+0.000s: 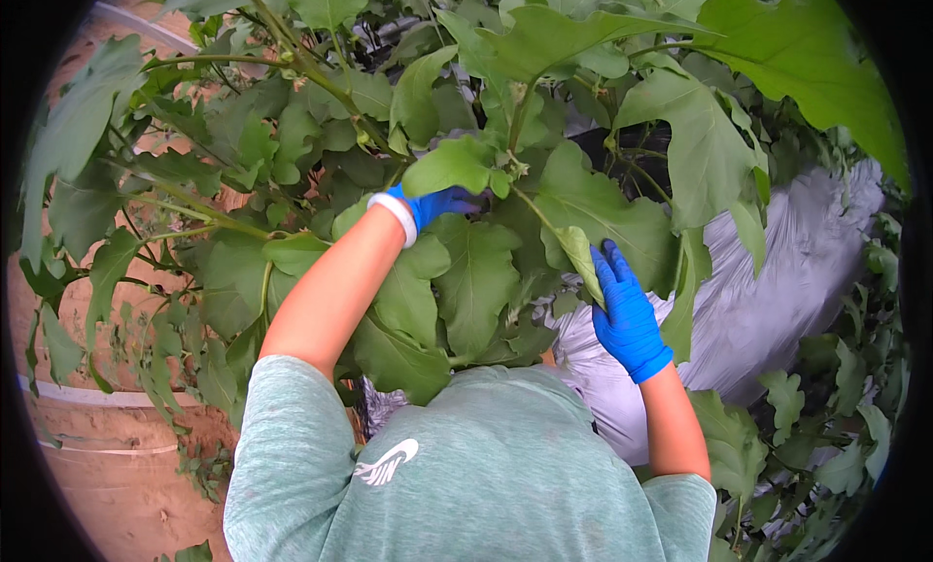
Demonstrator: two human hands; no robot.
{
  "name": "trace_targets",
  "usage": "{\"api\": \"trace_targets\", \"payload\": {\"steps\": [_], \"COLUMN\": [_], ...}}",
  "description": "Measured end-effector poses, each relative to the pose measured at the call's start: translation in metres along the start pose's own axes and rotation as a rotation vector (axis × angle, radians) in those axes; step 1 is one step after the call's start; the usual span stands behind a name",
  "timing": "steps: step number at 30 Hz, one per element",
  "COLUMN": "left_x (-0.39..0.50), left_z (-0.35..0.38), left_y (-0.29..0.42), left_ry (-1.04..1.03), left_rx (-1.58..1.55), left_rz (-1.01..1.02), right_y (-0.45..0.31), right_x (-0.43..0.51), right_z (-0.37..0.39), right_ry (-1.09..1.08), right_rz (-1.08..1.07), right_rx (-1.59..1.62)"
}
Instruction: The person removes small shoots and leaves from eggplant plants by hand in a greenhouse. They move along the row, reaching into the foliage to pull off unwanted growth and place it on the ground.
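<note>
My left hand (437,203), in a blue glove with a white band at the wrist, reaches in among the leaves of a large plant that looks like eggplant. A broad green leaf (452,167) covers part of that hand, and its fingertips are lost in shade. Lower on the right is my right hand (628,314), also gloved in blue, with its fingers stretched upward. They lie against a curled leaf (581,259) whose pale underside shows; whether they grip it is unclear. Between the hands hang more wide leaves (477,285).
A thick green stem (321,77) slants down from the upper left. Silvery plastic mulch film (765,292) covers the ground at right, with more foliage (838,416) beyond. Bare brown soil (131,489) lies at lower left, crossed by a pale strip (109,396).
</note>
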State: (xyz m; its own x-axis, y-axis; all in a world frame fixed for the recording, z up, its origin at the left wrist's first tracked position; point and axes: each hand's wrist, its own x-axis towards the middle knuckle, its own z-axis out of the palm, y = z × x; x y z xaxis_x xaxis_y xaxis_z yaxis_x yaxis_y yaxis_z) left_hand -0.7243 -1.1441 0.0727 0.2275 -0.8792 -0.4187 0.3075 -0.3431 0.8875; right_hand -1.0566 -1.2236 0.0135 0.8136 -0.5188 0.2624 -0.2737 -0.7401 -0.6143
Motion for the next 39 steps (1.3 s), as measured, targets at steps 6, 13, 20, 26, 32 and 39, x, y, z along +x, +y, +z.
{"api": "trace_targets", "payload": {"steps": [6,13,20,26,32,39], "left_x": [0.033,0.055,0.102,0.171,0.197,0.187], "left_z": [0.017,-0.013,-0.055,-0.076,-0.097,-0.148], "left_y": [0.003,-0.046,-0.122,-0.129,-0.142,-0.218], "left_ry": [0.248,0.298,0.360,0.402,0.452,0.516], "left_rx": [0.818,-0.141,-0.706,-0.594,-0.553,-0.623], "left_rz": [0.024,-0.114,-0.270,-0.272,-0.245,-0.236], "right_y": [0.012,0.024,0.034,0.030,0.029,0.033], "right_x": [-0.002,-0.002,-0.003,-0.005,-0.007,-0.003], "right_z": [0.003,0.002,-0.004,0.001,0.000,0.004], "right_ry": [0.010,0.017,-0.026,-0.078,-0.131,-0.068], "right_rz": [-0.007,-0.012,0.004,0.021,0.079,0.056], "right_rx": [0.045,0.050,0.055,0.057,0.040,0.058]}}
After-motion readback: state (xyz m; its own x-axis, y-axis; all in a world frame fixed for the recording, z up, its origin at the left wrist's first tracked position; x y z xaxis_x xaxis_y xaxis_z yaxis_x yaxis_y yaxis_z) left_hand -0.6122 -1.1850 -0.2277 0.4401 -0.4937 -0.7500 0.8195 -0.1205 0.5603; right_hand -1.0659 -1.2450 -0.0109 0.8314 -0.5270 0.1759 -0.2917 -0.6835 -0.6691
